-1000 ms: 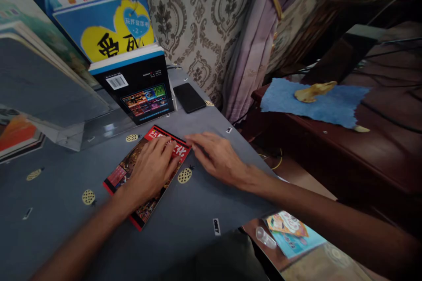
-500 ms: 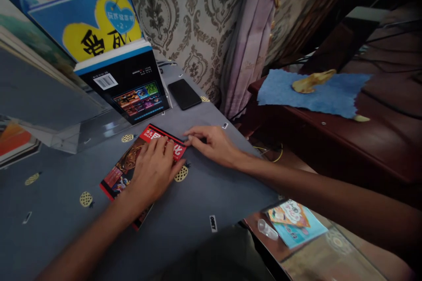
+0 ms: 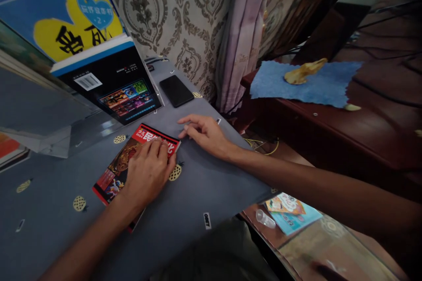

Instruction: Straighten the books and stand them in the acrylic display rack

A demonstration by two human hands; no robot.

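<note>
A small red and black book point(image 3: 121, 163) lies flat and slanted on the grey tablecloth point(image 3: 178, 246). My left hand point(image 3: 149, 169) rests across its cover, palm down with the fingers laid out, hiding part of the title. Just off the book's upper right corner is my right hand point(image 3: 206, 134), its index finger stretched out and the thumb a little apart from it. Nothing shows between those fingers, and a small gap separates them from the book.
A black phone point(image 3: 176, 91) lies behind the book. To its left a clear stand holds upright books, a black-backed one point(image 3: 121, 83) in front. Off to the right, a blue cloth point(image 3: 270, 81) with a yellowish object covers part of a dark wooden table. Below are more books point(image 3: 293, 219) and a plastic cup point(image 3: 265, 218).
The view has shifted slightly, so most things sit further left. My right hand has come away from the book's corner. My left hand stays on the cover.
</note>
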